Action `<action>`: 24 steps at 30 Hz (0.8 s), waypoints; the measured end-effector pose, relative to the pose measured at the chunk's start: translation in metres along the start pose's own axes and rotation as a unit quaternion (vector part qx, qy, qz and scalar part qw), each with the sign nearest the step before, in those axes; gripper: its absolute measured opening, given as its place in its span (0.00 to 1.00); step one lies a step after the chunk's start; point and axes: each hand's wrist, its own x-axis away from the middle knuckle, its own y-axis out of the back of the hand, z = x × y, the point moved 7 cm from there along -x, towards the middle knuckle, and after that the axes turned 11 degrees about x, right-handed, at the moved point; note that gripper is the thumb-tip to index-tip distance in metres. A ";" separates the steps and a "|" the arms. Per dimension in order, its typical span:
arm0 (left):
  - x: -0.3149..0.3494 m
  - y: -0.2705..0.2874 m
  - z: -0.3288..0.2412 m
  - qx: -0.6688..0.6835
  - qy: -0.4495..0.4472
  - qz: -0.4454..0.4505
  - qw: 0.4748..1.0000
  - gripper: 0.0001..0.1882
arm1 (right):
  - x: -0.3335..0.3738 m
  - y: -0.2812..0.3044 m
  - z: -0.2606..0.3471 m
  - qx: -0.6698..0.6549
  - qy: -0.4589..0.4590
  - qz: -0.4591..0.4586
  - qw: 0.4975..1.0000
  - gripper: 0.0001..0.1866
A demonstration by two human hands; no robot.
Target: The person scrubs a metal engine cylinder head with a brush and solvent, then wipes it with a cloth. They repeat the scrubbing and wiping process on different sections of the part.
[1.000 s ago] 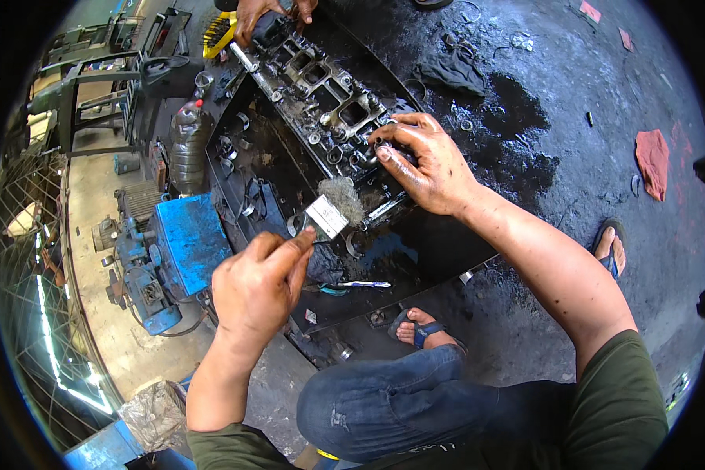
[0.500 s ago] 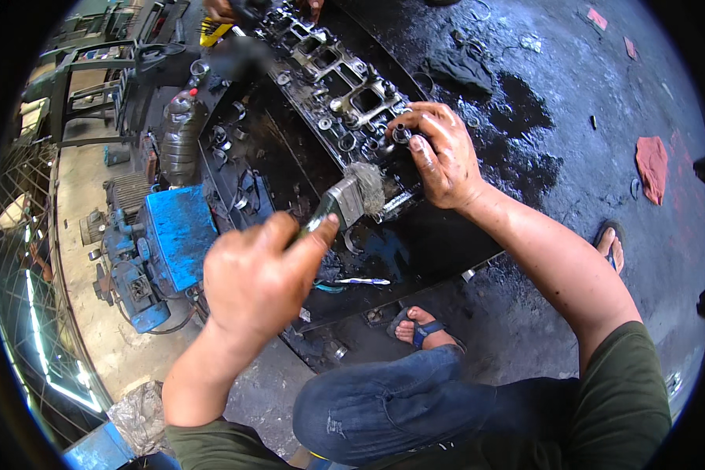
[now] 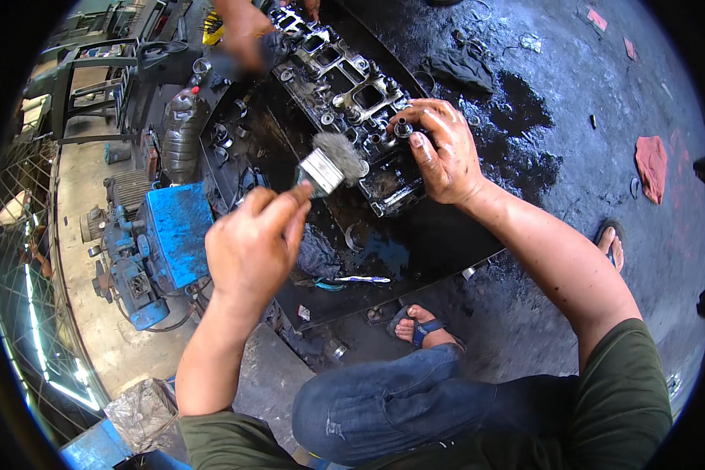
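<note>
My left hand (image 3: 251, 239) is closed round the handle of a flat paintbrush (image 3: 321, 171). Its wet grey bristles are at the near left side of a greasy metal cylinder head (image 3: 341, 100), which lies in a black tray (image 3: 439, 244). My right hand (image 3: 446, 160) grips the near right end of the cylinder head, thumb and fingers curled about a small round metal post (image 3: 402, 128). Whether that post is loose or part of the head, I cannot tell. At the far end, another person's hand (image 3: 247, 35), blurred, works with something dark.
Metal bearing shells (image 3: 222, 136) lie along the tray's left side, and a white-and-blue toothbrush (image 3: 363, 280) near its front edge. A large plastic bottle (image 3: 182, 135) and a blue machine (image 3: 176, 235) stand to the left. A dark rag (image 3: 462, 69) and wet oil (image 3: 525, 110) are at right.
The paintbrush in my left hand has moved up and left, from the near end of the cylinder head to its left side. The other person's hand has come further into view.
</note>
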 end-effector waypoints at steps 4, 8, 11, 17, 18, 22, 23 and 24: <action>-0.006 -0.001 -0.005 0.023 -0.019 0.009 1.000 0.09 | -0.001 0.001 0.000 0.007 0.002 0.001 1.000 0.21; -0.031 0.009 0.018 -0.037 0.044 -0.049 0.997 0.08 | -0.002 0.003 0.005 0.004 0.006 -0.010 1.000 0.21; -0.039 0.003 0.020 -0.008 -0.002 -0.020 1.000 0.08 | 0.001 0.011 0.002 -0.068 -0.047 -0.071 0.994 0.23; -0.076 -0.016 -0.005 0.009 -0.039 0.013 0.999 0.10 | 0.009 0.002 -0.015 -0.248 -0.196 -0.052 0.947 0.39; -0.090 -0.017 -0.009 0.007 -0.033 0.010 0.999 0.11 | 0.010 0.002 -0.016 -0.275 -0.203 -0.056 0.938 0.40; -0.130 -0.014 -0.024 -0.016 -0.077 0.110 0.991 0.13 | 0.016 -0.002 -0.020 -0.291 -0.229 -0.057 0.927 0.47; -0.134 -0.018 -0.018 -0.044 -0.039 0.183 0.981 0.14 | 0.017 -0.005 -0.020 -0.285 -0.234 -0.046 0.929 0.47; -0.135 -0.019 -0.015 -0.080 -0.026 0.232 0.969 0.14 | 0.019 -0.007 -0.021 -0.273 -0.243 -0.034 0.930 0.48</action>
